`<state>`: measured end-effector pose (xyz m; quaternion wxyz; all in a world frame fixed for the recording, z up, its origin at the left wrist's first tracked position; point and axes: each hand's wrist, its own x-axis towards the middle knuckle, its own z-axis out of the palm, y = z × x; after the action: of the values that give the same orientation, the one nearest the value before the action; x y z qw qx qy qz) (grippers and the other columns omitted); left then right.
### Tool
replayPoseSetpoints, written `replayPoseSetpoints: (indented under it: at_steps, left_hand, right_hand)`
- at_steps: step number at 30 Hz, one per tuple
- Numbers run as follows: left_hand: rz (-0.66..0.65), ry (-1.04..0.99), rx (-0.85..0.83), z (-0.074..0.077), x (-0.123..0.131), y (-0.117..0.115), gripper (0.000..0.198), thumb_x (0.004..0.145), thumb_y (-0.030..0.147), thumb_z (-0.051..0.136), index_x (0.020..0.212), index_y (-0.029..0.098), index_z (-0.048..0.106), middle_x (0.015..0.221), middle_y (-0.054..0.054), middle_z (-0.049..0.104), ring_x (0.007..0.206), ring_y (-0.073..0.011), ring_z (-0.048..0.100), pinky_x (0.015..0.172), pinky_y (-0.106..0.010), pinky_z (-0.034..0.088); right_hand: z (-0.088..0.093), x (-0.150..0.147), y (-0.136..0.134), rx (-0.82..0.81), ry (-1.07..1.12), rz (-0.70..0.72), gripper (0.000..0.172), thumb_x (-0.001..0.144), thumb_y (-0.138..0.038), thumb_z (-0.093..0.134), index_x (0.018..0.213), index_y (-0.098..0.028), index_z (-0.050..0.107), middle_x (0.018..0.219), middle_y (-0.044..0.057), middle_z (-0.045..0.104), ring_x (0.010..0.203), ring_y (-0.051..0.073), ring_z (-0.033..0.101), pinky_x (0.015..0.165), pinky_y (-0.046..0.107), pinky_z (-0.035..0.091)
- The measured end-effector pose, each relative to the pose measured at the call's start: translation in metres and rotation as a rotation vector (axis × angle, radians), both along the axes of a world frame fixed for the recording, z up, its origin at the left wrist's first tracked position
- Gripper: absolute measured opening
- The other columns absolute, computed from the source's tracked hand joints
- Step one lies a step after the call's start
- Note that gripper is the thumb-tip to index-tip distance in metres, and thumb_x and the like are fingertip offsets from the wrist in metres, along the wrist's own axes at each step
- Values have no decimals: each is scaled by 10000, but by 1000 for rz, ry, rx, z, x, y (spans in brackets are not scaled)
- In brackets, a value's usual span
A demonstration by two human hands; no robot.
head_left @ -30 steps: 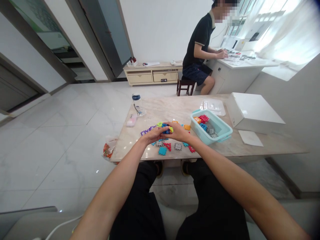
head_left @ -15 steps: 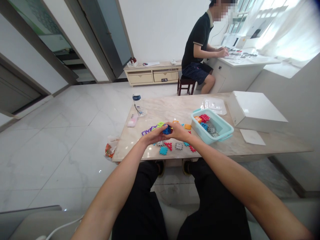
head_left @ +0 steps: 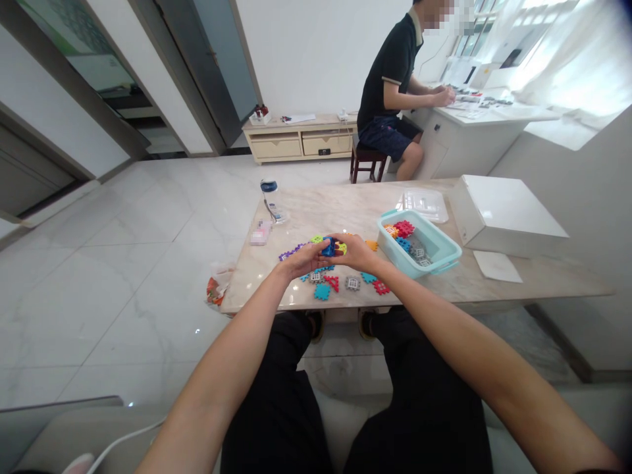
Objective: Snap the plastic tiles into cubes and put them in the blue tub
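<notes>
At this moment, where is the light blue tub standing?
In the head view, right of centre, the light blue tub stands on the table, between the right hand and the white box.

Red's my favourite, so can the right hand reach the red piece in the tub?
Probably yes: the tub is open and nearby, and the red piece looks uncovered. The right hand is holding the blue piece, though, so it would likely need to let go first.
</notes>
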<state>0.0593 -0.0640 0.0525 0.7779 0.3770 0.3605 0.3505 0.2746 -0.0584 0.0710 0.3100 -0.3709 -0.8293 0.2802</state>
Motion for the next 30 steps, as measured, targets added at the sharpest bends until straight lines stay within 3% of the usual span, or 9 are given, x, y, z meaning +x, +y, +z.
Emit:
replayPoseSetpoints:
  at_steps: [7,17,24,30]
  left_hand:
    - [68,-7,-75,2,-6,1,402,893,479,876,1069,139,756,985,-104,802,904,-188,762,978,-331,590]
    - [46,15,-63,-1,-7,0,357,882,350,891,1121,117,761,1045,-141,822,941,-222,789,933,-333,618]
    - [35,86,-55,-1,-1,2,328,853,312,900,1085,131,754,1022,-112,816,892,-203,781,928,-334,619]
    - [-8,84,-50,0,1,2,361,812,347,930,1068,151,767,1064,-115,810,935,-212,769,956,-357,602]
  right_hand:
    - [-1,7,9,10,-31,-111,545,841,-369,857,1340,-181,745,1240,103,785,1080,255,733,1016,364,546]
    - [-5,3,13,20,-32,-6,585,812,-338,885,1364,-203,746,1318,89,762,1209,275,723,1081,363,543]
    - [-2,7,6,0,1,8,589,825,-408,887,1362,-214,738,1295,90,768,1166,256,733,1080,374,550]
    - [-2,11,7,32,-9,30,512,824,-358,892,1300,-214,768,1256,81,780,1132,247,739,1030,333,552]
